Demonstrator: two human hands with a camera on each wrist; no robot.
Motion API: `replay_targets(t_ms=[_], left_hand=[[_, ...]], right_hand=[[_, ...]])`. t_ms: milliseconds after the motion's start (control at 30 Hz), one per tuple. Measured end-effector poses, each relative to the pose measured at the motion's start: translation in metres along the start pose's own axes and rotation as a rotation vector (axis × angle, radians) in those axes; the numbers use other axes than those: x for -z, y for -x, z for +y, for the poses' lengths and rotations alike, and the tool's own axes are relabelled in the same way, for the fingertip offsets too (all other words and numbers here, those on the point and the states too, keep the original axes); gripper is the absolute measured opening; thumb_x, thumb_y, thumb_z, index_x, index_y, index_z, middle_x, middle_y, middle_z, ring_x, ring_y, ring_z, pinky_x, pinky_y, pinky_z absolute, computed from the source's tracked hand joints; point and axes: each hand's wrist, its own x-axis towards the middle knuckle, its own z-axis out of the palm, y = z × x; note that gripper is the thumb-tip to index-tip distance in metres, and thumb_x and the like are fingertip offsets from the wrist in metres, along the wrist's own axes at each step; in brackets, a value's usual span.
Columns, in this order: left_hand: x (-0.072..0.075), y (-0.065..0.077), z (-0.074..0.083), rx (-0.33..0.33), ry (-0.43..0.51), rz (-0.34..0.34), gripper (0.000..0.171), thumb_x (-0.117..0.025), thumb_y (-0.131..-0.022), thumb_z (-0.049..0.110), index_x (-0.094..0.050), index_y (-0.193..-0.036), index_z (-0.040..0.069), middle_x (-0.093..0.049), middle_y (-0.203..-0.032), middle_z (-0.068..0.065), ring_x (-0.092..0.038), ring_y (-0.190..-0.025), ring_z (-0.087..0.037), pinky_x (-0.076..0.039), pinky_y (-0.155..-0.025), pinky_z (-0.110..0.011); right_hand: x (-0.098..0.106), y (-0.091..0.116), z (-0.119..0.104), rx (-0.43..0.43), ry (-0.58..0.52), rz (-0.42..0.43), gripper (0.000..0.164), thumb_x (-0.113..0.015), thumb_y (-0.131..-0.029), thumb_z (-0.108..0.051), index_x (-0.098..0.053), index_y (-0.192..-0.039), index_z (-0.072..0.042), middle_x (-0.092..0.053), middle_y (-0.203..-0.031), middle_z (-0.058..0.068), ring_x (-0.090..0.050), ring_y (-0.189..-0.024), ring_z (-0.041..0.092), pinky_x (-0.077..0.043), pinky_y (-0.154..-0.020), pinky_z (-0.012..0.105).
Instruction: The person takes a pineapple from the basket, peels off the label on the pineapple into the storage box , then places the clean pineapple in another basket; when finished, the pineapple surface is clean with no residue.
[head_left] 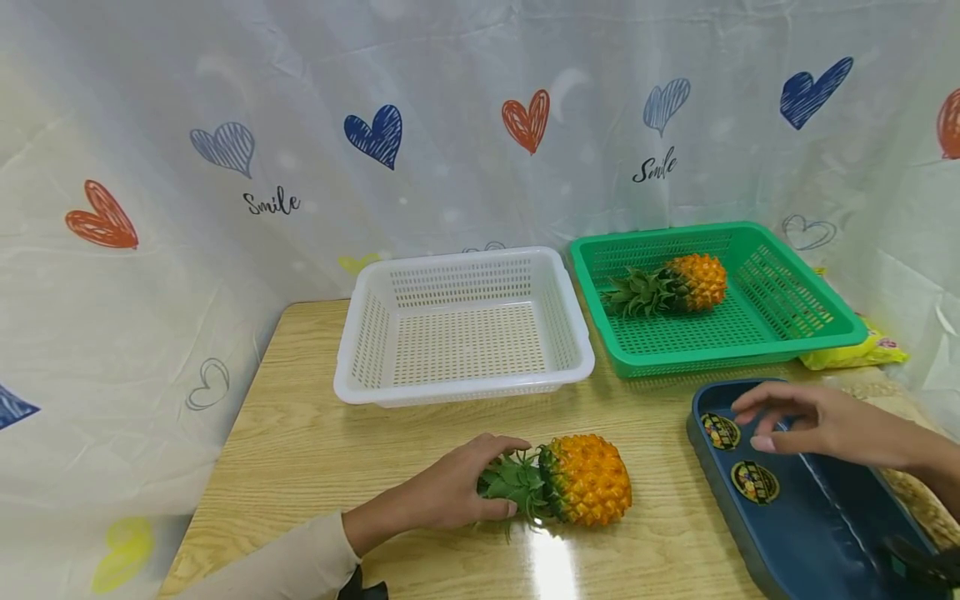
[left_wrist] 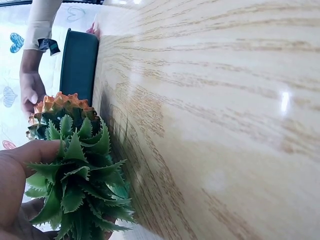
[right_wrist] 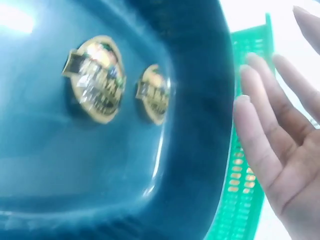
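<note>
An orange pineapple (head_left: 592,481) lies on its side on the table, its leafy green crown (head_left: 517,483) pointing left. My left hand (head_left: 468,483) grips it by the crown, thumb on the near side and fingers on the far side. In the left wrist view the thumb presses against the spiky leaves (left_wrist: 75,185). Over the dark blue tray (head_left: 825,533) hovers my right hand (head_left: 817,423), fingers loosely bent and holding nothing. Inside that tray are two round stickers (head_left: 755,482) with gold rims, close to its left wall.
Behind the pineapple stands a white slotted basket (head_left: 465,392). At the back right a green basket (head_left: 750,350) holds another pineapple (head_left: 697,282). A yellow packet (head_left: 855,354) sticks out beside the green basket. A curtain (head_left: 450,67) printed with hearts hangs behind the table.
</note>
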Motion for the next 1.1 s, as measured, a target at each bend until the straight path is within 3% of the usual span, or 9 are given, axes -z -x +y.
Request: replay_targets(t_ms=[300,600,867,1033,1100], left_hand=[[0.0,0.0,-0.001,-0.003,0.013,0.0,0.072,-0.074,-0.091,0.039,-0.039,-0.153,0.03,-0.049,-0.146,0.0,-0.053,-0.125,-0.018,-0.049,-0.098,-0.043],[0.0,0.0,-0.002,-0.005,0.015,0.001,0.071,-0.073,-0.091,0.04,-0.039,-0.153,0.03,-0.048,-0.147,0.001,-0.053,-0.127,-0.018,-0.049,-0.1,-0.044],[-0.001,0.0,-0.002,-0.004,0.002,0.009,0.071,-0.073,-0.09,0.042,-0.04,-0.152,0.031,-0.05,-0.144,0.0,-0.053,-0.125,-0.018,-0.049,-0.1,-0.044],[-0.001,0.0,-0.002,-0.007,-0.004,0.01,0.071,-0.073,-0.09,0.042,-0.04,-0.152,0.031,-0.051,-0.143,0.0,-0.053,-0.125,-0.018,-0.049,-0.1,-0.043],[0.0,0.0,-0.002,-0.009,-0.003,0.01,0.071,-0.073,-0.09,0.042,-0.04,-0.152,0.03,-0.051,-0.144,0.0,-0.053,-0.125,-0.018,-0.049,-0.1,-0.043]], right_hand=[[-0.019,-0.018,-0.035,0.092,0.057,0.098,0.038,-0.063,-0.097,0.0,-0.056,-0.134,-0.003,-0.069,-0.106,0.001,-0.068,-0.091,0.014,-0.057,-0.071,0.031],[-0.041,-0.039,-0.063,0.084,0.061,0.164,0.038,-0.067,-0.095,-0.006,-0.061,-0.131,-0.018,-0.065,-0.117,-0.006,-0.065,-0.097,0.011,-0.058,-0.075,0.031],[-0.062,-0.056,-0.077,0.112,0.042,0.164,0.044,-0.067,-0.096,-0.008,-0.056,-0.136,-0.023,-0.06,-0.129,-0.006,-0.063,-0.105,0.009,-0.056,-0.08,0.031],[-0.077,-0.068,-0.081,0.103,0.06,0.157,0.054,-0.068,-0.095,-0.012,-0.05,-0.142,-0.03,-0.054,-0.14,0.002,-0.06,-0.115,0.009,-0.055,-0.086,0.034],[-0.084,-0.073,-0.083,0.096,0.052,0.147,0.058,-0.068,-0.094,-0.014,-0.047,-0.145,-0.032,-0.052,-0.144,0.006,-0.059,-0.12,0.016,-0.054,-0.088,0.038]])
